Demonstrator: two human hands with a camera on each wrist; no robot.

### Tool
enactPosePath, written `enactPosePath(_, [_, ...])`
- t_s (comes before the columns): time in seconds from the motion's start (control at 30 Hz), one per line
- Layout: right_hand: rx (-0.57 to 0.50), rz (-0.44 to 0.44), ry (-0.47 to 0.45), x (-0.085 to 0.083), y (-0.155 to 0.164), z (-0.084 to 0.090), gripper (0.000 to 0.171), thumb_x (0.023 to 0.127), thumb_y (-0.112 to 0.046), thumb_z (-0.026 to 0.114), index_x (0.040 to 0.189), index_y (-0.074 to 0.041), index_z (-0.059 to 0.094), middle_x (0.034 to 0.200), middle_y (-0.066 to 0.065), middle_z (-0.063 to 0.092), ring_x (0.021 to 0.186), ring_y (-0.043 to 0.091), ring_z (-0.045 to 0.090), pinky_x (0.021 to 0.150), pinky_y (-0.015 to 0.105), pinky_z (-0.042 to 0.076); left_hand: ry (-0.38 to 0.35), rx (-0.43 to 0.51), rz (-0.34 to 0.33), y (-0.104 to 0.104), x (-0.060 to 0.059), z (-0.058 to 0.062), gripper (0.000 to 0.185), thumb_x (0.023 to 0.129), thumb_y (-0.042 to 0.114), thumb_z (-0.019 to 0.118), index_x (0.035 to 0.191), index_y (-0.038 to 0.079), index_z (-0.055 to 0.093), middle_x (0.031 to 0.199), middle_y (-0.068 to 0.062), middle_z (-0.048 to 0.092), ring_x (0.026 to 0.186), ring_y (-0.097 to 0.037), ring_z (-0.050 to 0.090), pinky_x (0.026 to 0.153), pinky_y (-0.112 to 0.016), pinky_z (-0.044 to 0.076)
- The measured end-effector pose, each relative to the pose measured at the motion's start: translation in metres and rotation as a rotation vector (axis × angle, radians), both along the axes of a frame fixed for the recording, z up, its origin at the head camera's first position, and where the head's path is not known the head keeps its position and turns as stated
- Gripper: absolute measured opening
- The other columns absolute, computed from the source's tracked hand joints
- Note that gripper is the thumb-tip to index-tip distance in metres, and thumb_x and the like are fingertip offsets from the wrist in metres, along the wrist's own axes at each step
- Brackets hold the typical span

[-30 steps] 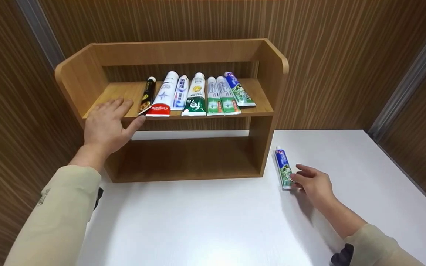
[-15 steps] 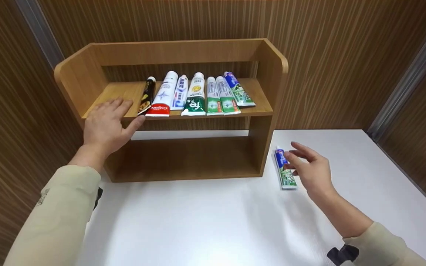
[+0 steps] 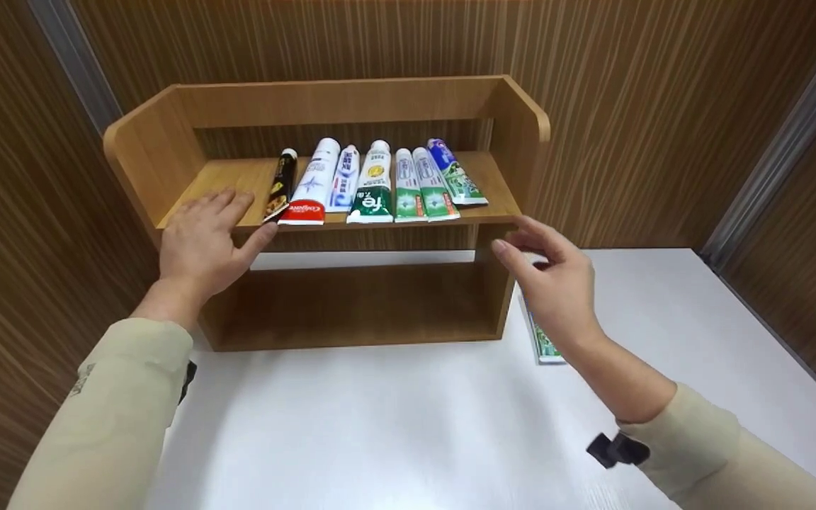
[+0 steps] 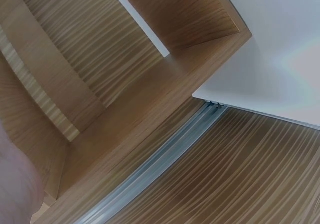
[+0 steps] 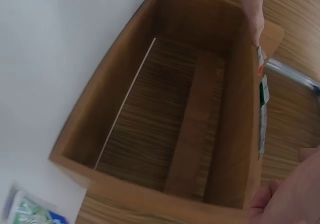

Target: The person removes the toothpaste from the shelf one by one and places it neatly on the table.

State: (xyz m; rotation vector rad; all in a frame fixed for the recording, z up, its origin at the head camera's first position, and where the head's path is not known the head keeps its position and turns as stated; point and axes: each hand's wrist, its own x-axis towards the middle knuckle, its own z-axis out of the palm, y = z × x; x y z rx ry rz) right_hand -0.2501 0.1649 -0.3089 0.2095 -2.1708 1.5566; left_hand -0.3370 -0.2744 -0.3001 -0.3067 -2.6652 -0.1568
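Note:
My left hand (image 3: 202, 237) lies flat with fingers straight on the left end of the upper board of a wooden shelf (image 3: 341, 103). Its thumb points at the bottom end of a black toothpaste tube (image 3: 282, 183). Nothing is in my right hand (image 3: 557, 283), which hovers at the shelf's right front corner with thumb and fingers apart, loosely bent. Partly hidden behind it, a blue and green toothpaste tube (image 3: 544, 347) lies on the white table. A similar blue and green tube (image 3: 457, 173) leans at the right end of the row on the upper board.
Between the end tubes lie a white and red Colgate tube (image 3: 316, 180), a white and blue tube (image 3: 345, 178), a white and green tube (image 3: 375, 183) and two slim green and white tubes (image 3: 409, 185). Below is the shelf's lower board (image 3: 351, 304). Striped wood panels (image 3: 620, 127) enclose the table (image 3: 380, 425).
My right hand has moved up and left from the tube on the table to the shelf's right corner. That tube stays on the table. My left hand has not moved.

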Motion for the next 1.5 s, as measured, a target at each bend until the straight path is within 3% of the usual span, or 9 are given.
enactPosePath(0.2, [-0.052,0.003,0.075,-0.020,-0.027,0.015,0.058,0.097,-0.028,0.081,0.148,-0.009,0.062,0.129,0.008,0.070,0.102,0.015,0.070,0.087,0.024,0.060,0.002,0.007,0.001,0.000,0.000,0.000,0.087,0.102,0.076,0.035,0.160,0.012,0.048,0.163,-0.022,0.044,0.152,-0.044,0.036,0.127,-0.060,0.024])
enactPosePath(0.37, [-0.089,-0.011,0.026,-0.038,-0.044,0.019,0.065,0.096,-0.032,0.081,0.153,-0.013,0.057,0.143,0.010,0.063,0.091,0.020,0.074,0.079,0.027,0.064,-0.003,0.007,0.002,0.001,0.001,0.000,0.087,0.102,0.076,0.035,0.160,0.012,0.047,0.164,-0.022,0.043,0.153,-0.044,0.035,0.127,-0.060,0.023])
enactPosePath(0.67, [-0.098,-0.060,-0.085,-0.061,-0.056,0.021,0.072,0.098,-0.036,0.079,0.159,-0.014,0.049,0.157,0.009,0.053,0.084,0.021,0.076,0.080,0.027,0.063,-0.010,-0.003,0.012,0.001,0.001,-0.001,0.089,0.102,0.077,0.034,0.161,0.012,0.046,0.165,-0.022,0.041,0.154,-0.044,0.034,0.128,-0.060,0.021])
enactPosePath(0.97, [-0.110,-0.065,-0.143,-0.071,-0.060,0.020,0.076,0.099,-0.040,0.077,0.162,-0.013,0.044,0.143,0.009,0.060,0.096,0.024,0.072,0.079,0.025,0.063,-0.002,-0.006,0.013,0.001,0.000,-0.002,0.089,0.102,0.077,0.034,0.161,0.012,0.047,0.164,-0.022,0.042,0.153,-0.044,0.035,0.128,-0.060,0.022])
enactPosePath(1.5, [-0.083,-0.085,-0.207,-0.080,-0.061,0.018,0.076,0.099,-0.046,0.075,0.163,-0.016,0.044,0.136,0.009,0.063,0.085,0.021,0.075,0.077,0.029,0.064,0.000,0.013,0.005,0.001,0.002,0.001,0.087,0.102,0.076,0.037,0.160,0.013,0.047,0.163,-0.022,0.044,0.153,-0.044,0.036,0.127,-0.060,0.023])
